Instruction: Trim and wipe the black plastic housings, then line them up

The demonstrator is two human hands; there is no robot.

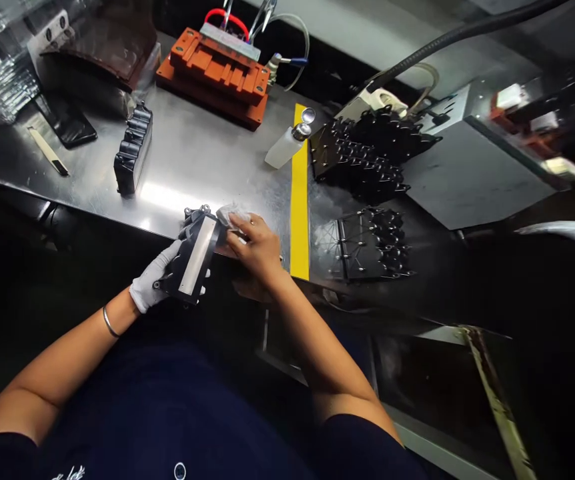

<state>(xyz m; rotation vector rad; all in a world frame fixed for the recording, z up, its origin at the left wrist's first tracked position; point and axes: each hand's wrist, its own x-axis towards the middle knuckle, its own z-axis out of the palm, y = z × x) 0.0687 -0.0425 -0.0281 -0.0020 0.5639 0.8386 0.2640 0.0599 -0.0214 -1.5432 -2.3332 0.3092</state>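
My left hand (159,275), in a white glove, grips a black plastic housing (180,267) just off the bench's front edge. A pale metallic strip (198,257) runs along the housing's upward face. Small round lugs show at its corners. With my bare right hand (260,247) I pinch a crumpled white cloth (232,215) beside the housing's upper right end; whether the cloth touches it I cannot tell. On the bench behind my left hand stands another black ribbed part (135,150).
An orange fixture (217,73) stands at the back. Near the yellow strip (299,213) is a translucent bottle with a metal cap (285,147). More black parts (367,243) lie to the right beside a grey metal box (472,160). A cutter knife (47,150) and phone (70,120) lie left.
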